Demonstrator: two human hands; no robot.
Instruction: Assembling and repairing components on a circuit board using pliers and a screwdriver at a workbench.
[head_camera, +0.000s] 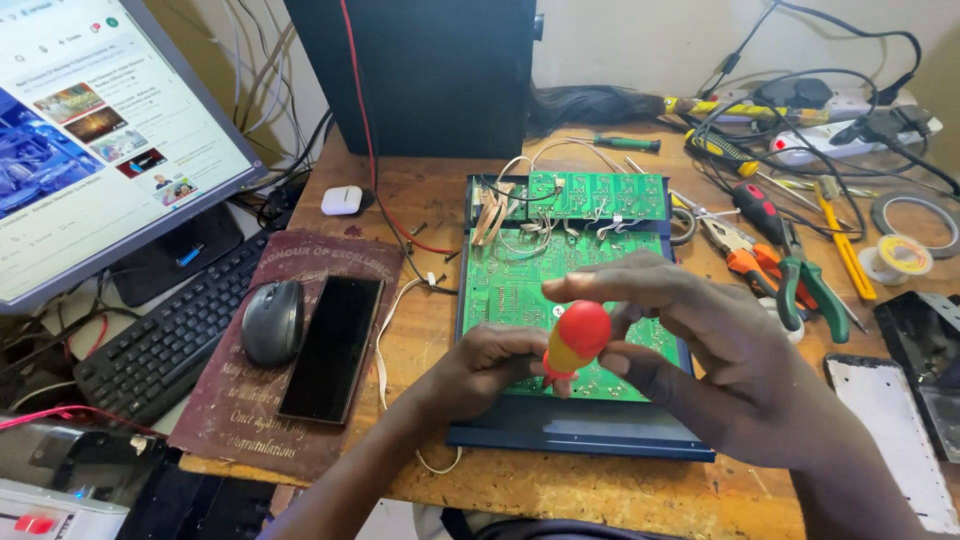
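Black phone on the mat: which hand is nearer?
Left. The left hand sits just right of the phone, at the screwdriver; the right hand is farther right, beyond the screwdriver.
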